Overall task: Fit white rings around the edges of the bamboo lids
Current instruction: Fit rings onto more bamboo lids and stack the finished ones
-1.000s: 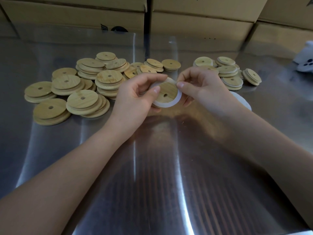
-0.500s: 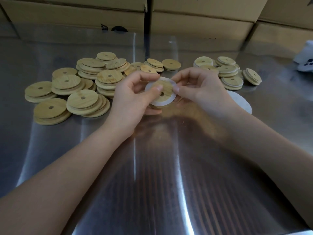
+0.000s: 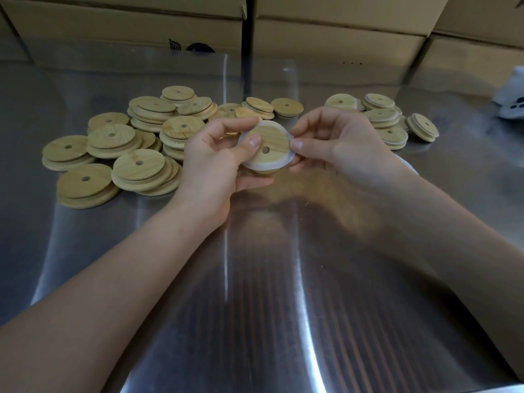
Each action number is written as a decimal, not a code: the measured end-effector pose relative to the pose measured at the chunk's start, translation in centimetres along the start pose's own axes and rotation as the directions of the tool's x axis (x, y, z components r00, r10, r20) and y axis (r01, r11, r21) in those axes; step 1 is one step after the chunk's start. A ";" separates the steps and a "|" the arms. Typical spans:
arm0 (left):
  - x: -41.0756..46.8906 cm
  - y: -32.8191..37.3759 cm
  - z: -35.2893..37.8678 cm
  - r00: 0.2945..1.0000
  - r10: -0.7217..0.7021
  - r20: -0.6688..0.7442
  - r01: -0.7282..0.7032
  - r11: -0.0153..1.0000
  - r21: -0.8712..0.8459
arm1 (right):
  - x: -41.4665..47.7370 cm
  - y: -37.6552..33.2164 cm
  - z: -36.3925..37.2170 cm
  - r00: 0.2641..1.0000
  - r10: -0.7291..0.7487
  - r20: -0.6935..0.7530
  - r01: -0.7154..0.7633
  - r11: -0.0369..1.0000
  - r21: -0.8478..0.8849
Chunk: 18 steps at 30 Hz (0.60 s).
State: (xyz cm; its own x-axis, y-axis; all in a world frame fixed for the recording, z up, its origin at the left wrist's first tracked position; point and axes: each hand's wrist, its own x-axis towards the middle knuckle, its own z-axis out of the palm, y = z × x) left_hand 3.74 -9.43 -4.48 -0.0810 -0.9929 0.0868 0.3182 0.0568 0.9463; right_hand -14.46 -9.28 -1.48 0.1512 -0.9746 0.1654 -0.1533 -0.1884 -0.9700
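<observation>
Fingers (image 3: 251,142) pinch ringed lid (image 3: 273,139) above steel table (image 3: 255,293); cardboard boxes (image 3: 113,22) behind.

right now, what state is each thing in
held lid: lifted, tilted toward the camera
white ring: round the lid, widest at bottom
left hand: grips the held lid
right hand: pinches the white ring
left pile: loosely stacked lids without rings
right pile: lids wearing rings

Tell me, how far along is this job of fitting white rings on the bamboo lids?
Done: a small cluster of round bamboo lids edged in white lies at the right. In hand: the left hand and right hand pinch one round bamboo lid; its white ring looks not fully seated. Left: the much larger heap of bare bamboo lids at the left, so most remains.
</observation>
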 end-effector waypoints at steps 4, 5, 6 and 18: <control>0.1 0.0 -0.2 0.996 -0.033 0.080 0.035 0.999 -0.025 | -0.2 0.0 0.4 0.997 -0.066 -0.034 0.063 0.995 -0.073; 0.1 0.0 -0.2 0.993 -0.031 0.110 0.034 0.999 -0.020 | -0.3 0.1 0.5 0.996 -0.081 -0.048 0.077 0.994 -0.078; 0.1 0.1 -0.2 0.991 -0.034 0.132 0.037 0.999 -0.017 | -0.3 0.1 0.7 0.994 -0.092 -0.060 0.087 0.993 -0.079; -0.2 0.2 0.1 0.964 0.224 0.145 -0.266 0.839 0.474 | -0.8 0.4 1.8 0.965 -0.235 -0.121 0.201 0.950 -0.237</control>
State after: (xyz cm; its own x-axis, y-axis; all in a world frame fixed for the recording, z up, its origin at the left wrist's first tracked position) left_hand 3.73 -9.21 -4.31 -0.1434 -0.9293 0.3403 -0.1595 0.3611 0.9188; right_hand -12.88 -8.40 -2.28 0.0635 -0.9105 0.4086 -0.3472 -0.4040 -0.8463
